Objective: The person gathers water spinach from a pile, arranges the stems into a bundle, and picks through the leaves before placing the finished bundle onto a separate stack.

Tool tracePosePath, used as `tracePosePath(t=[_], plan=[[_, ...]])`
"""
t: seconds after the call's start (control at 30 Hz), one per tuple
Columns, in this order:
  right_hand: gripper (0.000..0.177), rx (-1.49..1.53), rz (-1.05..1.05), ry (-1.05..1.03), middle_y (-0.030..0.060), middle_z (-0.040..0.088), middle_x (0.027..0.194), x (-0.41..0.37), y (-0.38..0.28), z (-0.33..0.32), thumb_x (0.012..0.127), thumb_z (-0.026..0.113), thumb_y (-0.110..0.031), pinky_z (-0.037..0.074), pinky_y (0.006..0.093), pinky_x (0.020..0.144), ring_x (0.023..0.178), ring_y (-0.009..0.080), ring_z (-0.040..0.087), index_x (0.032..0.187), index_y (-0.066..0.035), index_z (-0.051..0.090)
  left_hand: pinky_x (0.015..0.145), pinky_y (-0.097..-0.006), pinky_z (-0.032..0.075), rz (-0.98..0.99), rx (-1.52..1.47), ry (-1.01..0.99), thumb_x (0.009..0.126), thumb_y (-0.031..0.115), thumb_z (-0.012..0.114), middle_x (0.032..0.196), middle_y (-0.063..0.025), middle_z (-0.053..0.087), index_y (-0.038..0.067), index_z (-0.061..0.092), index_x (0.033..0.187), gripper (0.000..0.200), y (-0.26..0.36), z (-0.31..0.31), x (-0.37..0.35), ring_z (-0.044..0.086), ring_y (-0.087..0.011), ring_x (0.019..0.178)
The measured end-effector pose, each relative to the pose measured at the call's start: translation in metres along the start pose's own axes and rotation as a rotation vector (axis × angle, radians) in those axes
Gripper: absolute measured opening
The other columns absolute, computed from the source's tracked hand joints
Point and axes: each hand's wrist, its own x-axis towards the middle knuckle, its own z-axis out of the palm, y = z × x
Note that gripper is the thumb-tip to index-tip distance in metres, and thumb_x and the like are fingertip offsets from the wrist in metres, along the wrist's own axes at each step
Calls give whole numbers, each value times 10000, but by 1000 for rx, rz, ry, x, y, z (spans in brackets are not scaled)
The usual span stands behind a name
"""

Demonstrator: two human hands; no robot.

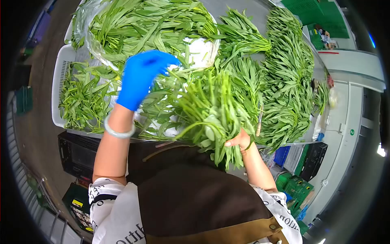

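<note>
My right hand grips a bunch by its stems. My gloved left hand hovers open over loose greens. I judge this is bunching, and the next move calls for picking more stems.

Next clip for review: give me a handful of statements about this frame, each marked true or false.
1. The left hand wears a blue glove. True.
2. The right hand is gloved as well. False: it is bare.
3. The right hand grips a bunch of leafy greens. True.
4. The white crate at the left holds tomatoes. False: it holds leafy greens.
5. A bracelet sits on the left wrist. True.
</note>
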Motion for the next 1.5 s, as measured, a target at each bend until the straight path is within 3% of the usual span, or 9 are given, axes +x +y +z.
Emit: tracePosePath(t=[0.07, 0.23, 0.37, 0.63, 0.67, 0.8, 0.93, 1.13, 1.5], plan=[[939, 168, -2, 87, 113, 557, 1262, -7, 18, -19, 498, 825, -89, 374, 355, 1034, 1168, 240, 525, 1342, 6, 424, 892, -285, 459, 125, 237, 412, 869, 110, 621, 1173, -82, 610, 17, 582, 1200, 346, -27, -35, 9, 577, -138, 1011], [879, 279, 12, 215, 112, 605, 1183, 1, 14, -7, 482, 787, -80, 412, 356, 998, 1114, 247, 564, 1296, 14, 468, 1020, -333, 359, -274, -131, -211, 838, 144, 630, 1265, -91, 535, 38, 403, 1384, 601, -57, -22, -31, 499, -177, 1149], [771, -250, 91, 117, 71, 606, 1174, 39, 12, 5, 635, 779, -89, 469, 302, 896, 1015, 211, 605, 1319, -8, 432, 1059, -329, 317, -229, -310, -536, 763, 121, 634, 1340, -111, 480, 9, 364, 1392, 694, -49, 28, -55, 450, -204, 1244], [802, -1219, -129, 216, 292, 564, 1048, 64, -21, 94, 674, 741, -153, 492, 431, 815, 969, 442, 569, 1319, 51, 310, 865, -330, 495, -348, -583, -162, 812, 103, 622, 1090, -95, 636, 9, 523, 1230, 440, -56, 47, -32, 630, -196, 946], [807, -1092, 160, 108, 246, 541, 1221, 61, -41, 105, 735, 746, -279, 464, 434, 902, 1083, 410, 555, 1351, 2, 307, 851, -329, 501, -361, -564, -146, 808, 108, 619, 1058, -94, 644, 11, 542, 1200, 411, -54, 41, -28, 635, -197, 925], [899, -1066, -363, 20, 224, 352, 1418, 53, -43, 82, 658, 816, -364, 288, 406, 1095, 1334, 341, 331, 1363, -24, 373, 807, -326, 521, -377, -501, -48, 793, 142, 602, 945, -99, 674, 9, 610, 1095, 330, -34, 15, -22, 652, -204, 850], [363, -619, -528, 287, 71, 649, 1027, 53, -60, 63, 801, 694, -126, 466, 290, 874, 914, 135, 594, 1125, -15, 573, 852, -310, 502, -534, -544, -84, 788, 128, 597, 993, -91, 669, 11, 589, 1142, 373, -56, -14, -10, 640, -196, 904], [253, -683, -569, 376, 18, 592, 848, 90, -70, 85, 827, 701, -210, 416, 246, 598, 680, 88, 504, 965, -14, 622, 877, -298, 467, -387, -400, -131, 759, 80, 632, 1015, -75, 669, -5, 622, 1104, 356, -21, 25, -14, 619, -156, 944], [244, 505, -519, -401, 12, 385, 620, 58, -97, 32, 939, 514, -250, 305, 256, 414, 488, 128, 359, 786, -63, 480, 782, -288, 488, -300, -107, -155, 727, 67, 695, 929, -69, 682, -8, 639, 1037, 324, -23, -6, -3, 633, -150, 814]])
